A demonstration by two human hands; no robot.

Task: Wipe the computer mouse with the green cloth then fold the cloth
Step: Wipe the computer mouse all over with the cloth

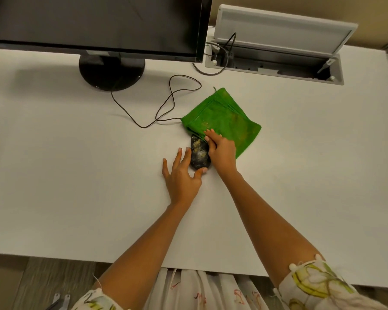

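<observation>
A black computer mouse (199,155), speckled with yellowish dust, lies on the white desk (76,175) at centre. Its front end is under the edge of the green cloth (224,117), which lies spread and partly folded just beyond it. My left hand (182,173) rests on the desk with fingers apart, thumb and forefinger touching the mouse's left side and rear. My right hand (221,151) lies on the cloth's near edge, fingers pressing it at the mouse's right side. The mouse cable (166,104) loops back toward the monitor.
A black monitor (94,23) on a round stand (111,70) fills the back left. At the back right an open cable hatch (276,63) with a raised grey lid sits in the desk. The desk's near edge runs along the bottom.
</observation>
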